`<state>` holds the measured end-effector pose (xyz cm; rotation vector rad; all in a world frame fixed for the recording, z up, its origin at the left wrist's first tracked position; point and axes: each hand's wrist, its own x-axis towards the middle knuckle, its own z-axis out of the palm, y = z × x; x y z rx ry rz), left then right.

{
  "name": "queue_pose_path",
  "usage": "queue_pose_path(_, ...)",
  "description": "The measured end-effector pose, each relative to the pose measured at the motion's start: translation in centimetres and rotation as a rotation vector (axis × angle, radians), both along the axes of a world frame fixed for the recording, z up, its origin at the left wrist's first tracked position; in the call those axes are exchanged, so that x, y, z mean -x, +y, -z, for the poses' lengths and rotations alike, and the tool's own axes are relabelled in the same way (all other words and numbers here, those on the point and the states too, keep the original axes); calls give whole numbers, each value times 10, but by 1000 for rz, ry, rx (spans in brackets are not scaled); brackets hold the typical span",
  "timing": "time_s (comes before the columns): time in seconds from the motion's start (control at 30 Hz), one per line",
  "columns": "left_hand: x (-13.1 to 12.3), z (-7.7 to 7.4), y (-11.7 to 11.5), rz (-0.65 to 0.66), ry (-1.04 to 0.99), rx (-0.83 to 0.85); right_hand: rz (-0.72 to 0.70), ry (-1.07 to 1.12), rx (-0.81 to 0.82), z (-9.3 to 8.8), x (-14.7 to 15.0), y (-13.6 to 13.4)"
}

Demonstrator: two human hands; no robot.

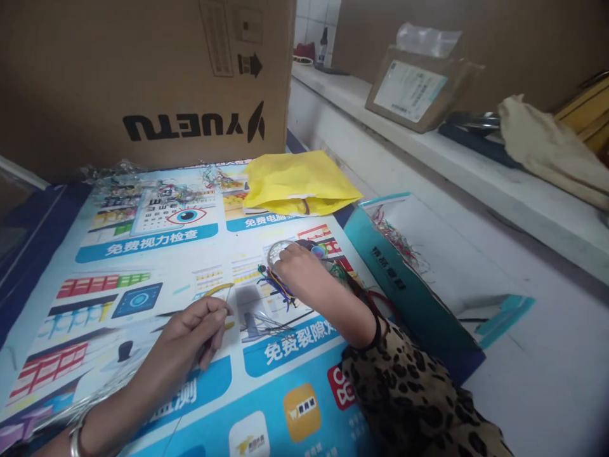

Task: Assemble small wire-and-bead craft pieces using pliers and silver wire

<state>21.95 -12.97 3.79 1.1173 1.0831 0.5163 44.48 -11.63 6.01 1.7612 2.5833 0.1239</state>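
My left hand point(202, 327) is closed in a pinch over the printed sheet. A yellow cord point(217, 289) curves out above its fingertips, with a thin wire-like strand beside it. My right hand point(302, 266) reaches to a small round clear dish point(275, 253), knuckles up and fingers bent down at its rim. Its fingertips are hidden, so what they pinch does not show. Purple, blue and green cords point(280, 285) lie just below that hand. Thin wire-like strands point(266, 324) rest between the two hands.
A yellow pouch point(299, 181) lies behind the right hand. To the right stands an open teal box point(399, 285) holding colourful threads point(394, 241). A large cardboard carton point(143, 76) blocks the back, and tangled strings point(176, 190) lie before it. A ledge point(342, 95) runs along the right.
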Motion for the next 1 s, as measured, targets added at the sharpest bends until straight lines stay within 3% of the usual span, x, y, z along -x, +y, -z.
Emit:
queue_pose_path(0.17,-5,-4,2,-55,-57,48,-9,4,7,0,5,-3)
queue_pose_path(0.73,-7,-11,5,-48,-10,91,-83,110,35,3,-2,-4)
queue_pose_path(0.83,-7,-11,6,-25,-16,96,-29,116,5,-1,-13,-1)
queue_pose_path(1.0,-4,-6,7,-6,-41,102,184,95,-44,-8,-49,3)
